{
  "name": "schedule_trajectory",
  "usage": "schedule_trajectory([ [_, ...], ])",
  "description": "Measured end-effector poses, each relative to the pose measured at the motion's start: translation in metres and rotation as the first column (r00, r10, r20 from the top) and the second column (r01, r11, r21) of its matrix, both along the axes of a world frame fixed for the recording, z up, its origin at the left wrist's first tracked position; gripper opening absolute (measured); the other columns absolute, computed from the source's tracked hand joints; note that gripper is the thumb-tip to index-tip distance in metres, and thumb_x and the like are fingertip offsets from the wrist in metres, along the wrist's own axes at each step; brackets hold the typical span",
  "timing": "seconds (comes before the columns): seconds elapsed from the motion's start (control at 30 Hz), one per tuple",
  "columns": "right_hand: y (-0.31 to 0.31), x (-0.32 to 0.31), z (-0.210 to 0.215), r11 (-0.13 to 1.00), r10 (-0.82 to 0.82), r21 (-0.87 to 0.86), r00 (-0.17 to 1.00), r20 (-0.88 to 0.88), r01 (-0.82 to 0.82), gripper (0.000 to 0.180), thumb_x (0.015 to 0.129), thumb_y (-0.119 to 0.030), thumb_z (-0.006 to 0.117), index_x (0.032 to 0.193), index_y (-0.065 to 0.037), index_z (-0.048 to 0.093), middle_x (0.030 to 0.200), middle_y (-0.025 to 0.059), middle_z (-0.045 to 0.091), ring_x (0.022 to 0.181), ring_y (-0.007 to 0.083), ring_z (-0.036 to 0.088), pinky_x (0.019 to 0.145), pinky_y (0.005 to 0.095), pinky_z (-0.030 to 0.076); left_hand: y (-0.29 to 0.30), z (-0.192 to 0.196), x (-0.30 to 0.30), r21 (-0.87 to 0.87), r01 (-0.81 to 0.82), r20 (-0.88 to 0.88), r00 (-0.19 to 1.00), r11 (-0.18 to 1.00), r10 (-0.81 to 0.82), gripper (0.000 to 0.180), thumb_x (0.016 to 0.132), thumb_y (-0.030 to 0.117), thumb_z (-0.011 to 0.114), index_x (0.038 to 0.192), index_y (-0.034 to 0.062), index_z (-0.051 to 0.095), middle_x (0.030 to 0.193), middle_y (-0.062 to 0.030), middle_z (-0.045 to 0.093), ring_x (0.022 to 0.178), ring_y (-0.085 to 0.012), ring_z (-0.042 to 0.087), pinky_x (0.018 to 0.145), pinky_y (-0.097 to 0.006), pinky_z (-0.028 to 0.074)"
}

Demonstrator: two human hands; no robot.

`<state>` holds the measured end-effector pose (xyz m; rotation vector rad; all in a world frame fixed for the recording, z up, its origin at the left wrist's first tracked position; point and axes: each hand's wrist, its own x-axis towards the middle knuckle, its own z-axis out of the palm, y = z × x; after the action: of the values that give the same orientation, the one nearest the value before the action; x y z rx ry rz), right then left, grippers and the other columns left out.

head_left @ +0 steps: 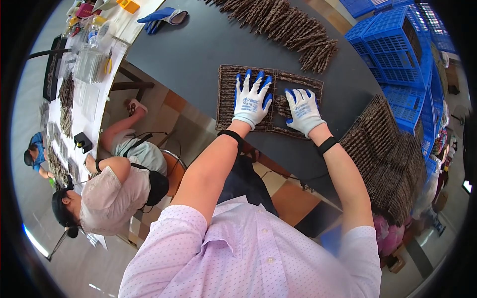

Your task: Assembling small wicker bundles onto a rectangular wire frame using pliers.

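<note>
A rectangular brown woven panel (229, 99) lies on the dark table, split by a crossbar. Closely set braided rows fill its left half, while the right half shows bare tabletop inside the frame. My left hand (252, 102), in a white glove with blue fingertips, rests flat on the left half with fingers spread, holding nothing. Over the right half, my right hand (304, 109), gloved alike, has its fingers bent round a small bundle of brown braided strands (282, 106). The glove hides most of that bundle.
Many loose braided strands (278, 22) lie along the table's far edge. Finished-looking woven panels (382, 154) are stacked at the right, beside blue plastic crates (392, 44). A blue glove (164, 19) lies far left. Another person (117, 193) sits at a white table on the left.
</note>
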<state>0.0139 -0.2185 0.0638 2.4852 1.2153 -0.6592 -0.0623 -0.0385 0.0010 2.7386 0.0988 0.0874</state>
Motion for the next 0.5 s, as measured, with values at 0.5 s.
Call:
schedule_trajectory([
  [0.5, -0.004, 0.016, -0.014, 0.993, 0.063, 0.105, 0.997, -0.048, -0.058, 0.079, 0.070, -0.047, 0.077, 0.134, -0.007, 0.050, 0.120, 0.0126, 0.058, 0.119, 0.0278, 0.053, 0.102, 0.0433, 0.037, -0.003, -0.001, -0.007, -0.065, -0.031, 0.067, 0.997, 0.997, 0.035, 0.058, 0.089, 0.033, 0.063, 0.144, 0.0172, 0.049, 0.150, -0.0121, 0.043, 0.143, -0.0416, 0.029, 0.118, -0.061, 0.013],
])
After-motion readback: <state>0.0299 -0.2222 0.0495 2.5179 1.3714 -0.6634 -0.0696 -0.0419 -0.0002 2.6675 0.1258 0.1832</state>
